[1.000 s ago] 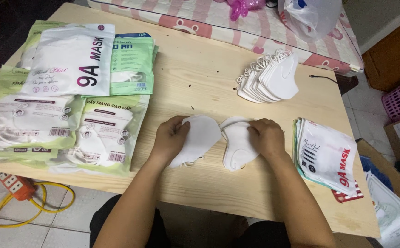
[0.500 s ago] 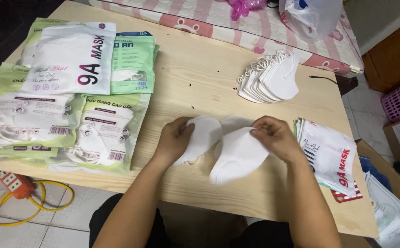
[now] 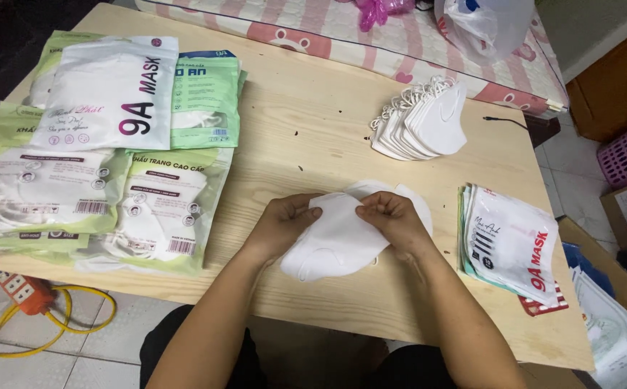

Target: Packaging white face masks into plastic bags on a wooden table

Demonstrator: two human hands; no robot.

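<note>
My left hand [image 3: 284, 220] and my right hand [image 3: 391, 218] both grip a small stack of white folded face masks [image 3: 335, 241] just above the wooden table [image 3: 313, 122], near its front edge. The fingers of both hands pinch the stack's upper edge. Another white mask [image 3: 418, 203] lies partly under the stack, behind my right hand. A fanned pile of white masks [image 3: 423, 122] with ear loops sits further back on the right.
Filled mask packages in green and white [image 3: 104, 144] cover the table's left side. A stack of flat white bags [image 3: 511, 241] lies at the right edge. A power strip with yellow cable [image 3: 29, 299] lies on the floor at left. A bed edge [image 3: 342, 29] runs behind.
My hands held two separate masks flat on the table a second ago. My right hand moved its mask left onto the other, and both hands now hold them together as one stack.
</note>
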